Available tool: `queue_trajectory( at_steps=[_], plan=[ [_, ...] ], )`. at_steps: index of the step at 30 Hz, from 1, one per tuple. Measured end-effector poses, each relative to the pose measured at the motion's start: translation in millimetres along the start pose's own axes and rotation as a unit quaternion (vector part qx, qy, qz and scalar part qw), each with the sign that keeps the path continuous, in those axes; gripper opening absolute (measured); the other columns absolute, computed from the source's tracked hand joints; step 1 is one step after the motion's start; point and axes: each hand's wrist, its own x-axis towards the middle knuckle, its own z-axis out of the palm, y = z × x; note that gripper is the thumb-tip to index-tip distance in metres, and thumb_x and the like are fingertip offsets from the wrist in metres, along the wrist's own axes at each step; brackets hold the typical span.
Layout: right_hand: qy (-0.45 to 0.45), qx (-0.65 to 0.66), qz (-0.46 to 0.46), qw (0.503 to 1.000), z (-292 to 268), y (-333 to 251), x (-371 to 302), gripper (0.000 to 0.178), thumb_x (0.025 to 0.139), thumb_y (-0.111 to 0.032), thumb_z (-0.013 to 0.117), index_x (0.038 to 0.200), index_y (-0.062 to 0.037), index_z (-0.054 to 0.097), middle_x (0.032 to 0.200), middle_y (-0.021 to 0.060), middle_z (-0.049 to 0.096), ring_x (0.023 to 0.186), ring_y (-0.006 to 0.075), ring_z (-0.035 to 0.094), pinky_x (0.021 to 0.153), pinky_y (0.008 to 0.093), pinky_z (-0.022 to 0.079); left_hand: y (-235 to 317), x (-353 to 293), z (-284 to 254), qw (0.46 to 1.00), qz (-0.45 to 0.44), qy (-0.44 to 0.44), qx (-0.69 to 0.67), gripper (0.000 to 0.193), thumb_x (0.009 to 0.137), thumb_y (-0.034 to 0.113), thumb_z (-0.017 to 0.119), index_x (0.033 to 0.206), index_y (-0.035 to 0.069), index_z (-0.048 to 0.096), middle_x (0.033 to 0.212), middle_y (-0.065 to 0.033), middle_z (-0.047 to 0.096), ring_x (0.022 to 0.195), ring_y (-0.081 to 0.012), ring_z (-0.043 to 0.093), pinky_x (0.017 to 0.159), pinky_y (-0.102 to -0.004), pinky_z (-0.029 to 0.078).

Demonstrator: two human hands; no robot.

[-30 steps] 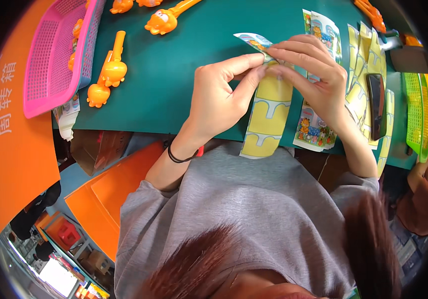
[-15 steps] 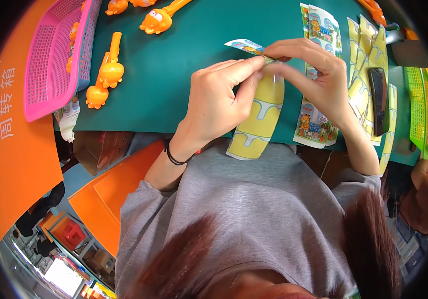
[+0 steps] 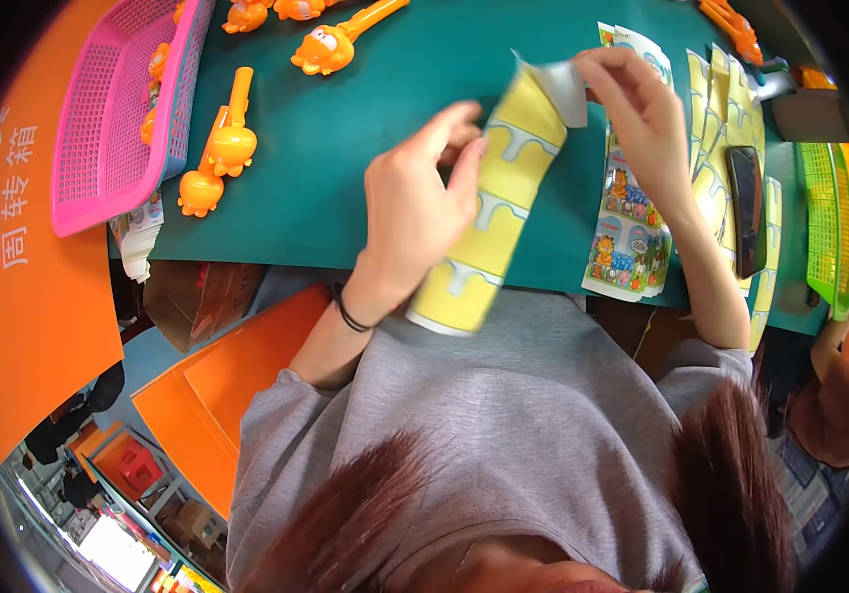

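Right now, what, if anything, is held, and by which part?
Yellow strip, by its pale top flap, in the right hand; for the left hand, unclear.

My right hand (image 3: 639, 114) has parted from my left hand (image 3: 415, 198), now pinching a pale flap (image 3: 565, 94) at the yellow strip's (image 3: 496, 219) far end.

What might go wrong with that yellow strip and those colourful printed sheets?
The right hand pinches a white flap at the top of the yellow strip; an uneven tug might crease or tear it. The printed sheets lie at the front edge of the green table, so a bump could knock some off.
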Motion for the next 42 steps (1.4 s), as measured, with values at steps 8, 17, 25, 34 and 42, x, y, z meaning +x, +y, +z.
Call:
queue_trajectory(
  at_steps=[8,17,25,34,42],
  plan=[
    [-0.062,-0.211,-0.032,0.975,7.1,6.5,26.8,0.018,0.098,-0.014,0.06,0.107,0.0017,0.063,0.088,0.0032,0.067,0.083,0.0072,0.06,0.073,0.0232,0.049,1.7,-4.6,19.9,0.938,0.254,-0.074,0.223,0.027,0.079,0.011,0.072,0.105,0.003,0.066,0.108,-0.0079,0.061,0.096,-0.0277,0.059,0.084,-0.0389,0.049],
    [0.096,-0.253,-0.211,0.939,-26.0,-29.5,45.2,0.016,0.097,-0.009,0.06,0.11,-0.001,0.065,0.098,0.0019,0.068,0.09,0.0086,0.062,0.083,0.0252,0.049,-4.0,10.3,-1.9,0.93,0.22,-0.044,0.291,0.04,0.081,0.022,0.076,0.116,0.005,0.067,0.111,-0.0054,0.06,0.08,-0.0198,0.053,0.078,-0.0344,0.047],
    [-0.029,-0.471,-0.553,0.687,19.0,-37.2,-18.7,0.024,0.079,-0.01,0.076,0.102,-0.0098,0.069,0.104,0.0025,0.073,0.107,0.0241,0.063,0.094,0.0412,0.05,16.0,2.7,-3.0,0.943,-0.053,0.007,-0.329,0.018,0.092,0.008,0.07,0.105,-0.004,0.071,0.097,-0.008,0.072,0.086,-0.007,0.064,0.074,-0.0206,0.051],
    [-0.015,-0.603,-0.242,0.76,-45.6,-23.0,124.2,0.062,0.084,-0.016,0.075,0.138,-0.0094,0.045,0.126,0.017,0.058,0.128,0.0317,0.046,0.105,0.0417,0.041,5.5,10.4,-26.5,0.946,0.03,0.113,-0.303,0.013,0.095,0.007,0.065,0.104,-0.002,0.064,0.097,-0.0023,0.067,0.084,-0.0044,0.057,0.077,-0.0186,0.043],
    [-0.059,-0.573,-0.256,0.776,-84.3,-4.6,132.1,0.054,0.09,-0.021,0.069,0.138,-0.0076,0.049,0.129,0.0169,0.057,0.123,0.0342,0.053,0.102,0.0438,0.046,6.7,12.9,-24.7,0.961,0.127,0.051,-0.241,0.044,0.086,0.008,0.075,0.123,0.0,0.053,0.118,-0.0078,0.059,0.1,-0.0136,0.056,0.085,-0.0281,0.046]
  ],
)
